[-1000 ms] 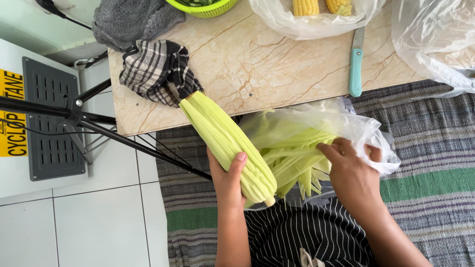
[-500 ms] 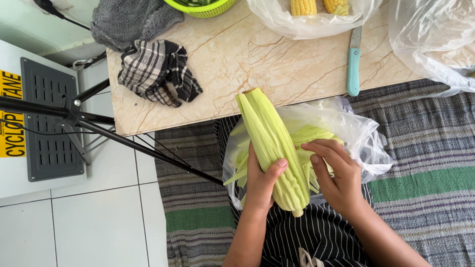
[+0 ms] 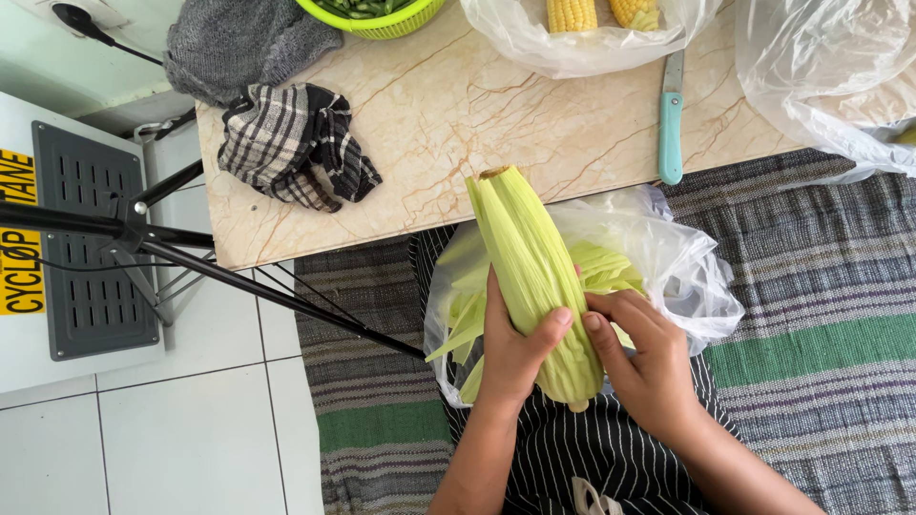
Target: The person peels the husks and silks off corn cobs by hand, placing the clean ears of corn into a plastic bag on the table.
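Head camera looks down on the person's lap, where the left hand (image 3: 510,348) is wrapped around a long ear of corn in its pale green husk (image 3: 534,272), thumb across the front and fingers behind, so the grip is closed firmly on it. The ear stands tilted, its cut stalk end pointing up toward the table edge and its narrow tip down near the black apron with thin white stripes (image 3: 592,448). The right hand (image 3: 644,362) is just beside it on the right; its fingertips pinch the husk leaves at the lower part of the ear, so this hand also grips the corn. Behind the ear hangs a thin clear plastic bag with loose green husk leaves inside (image 3: 668,257), resting on the lap. On the beige marble-pattern table top (image 3: 448,114) lie a crumpled black and white checked cloth (image 3: 291,143), a knife with a light blue handle (image 3: 671,129), and another clear plastic bag holding yellow peeled corn cobs (image 3: 592,33). A lime green plastic basket (image 3: 382,14) and a grey knitted cloth (image 3: 243,43) sit at the far edge. Under the table lies a striped rug in grey and green (image 3: 821,324).
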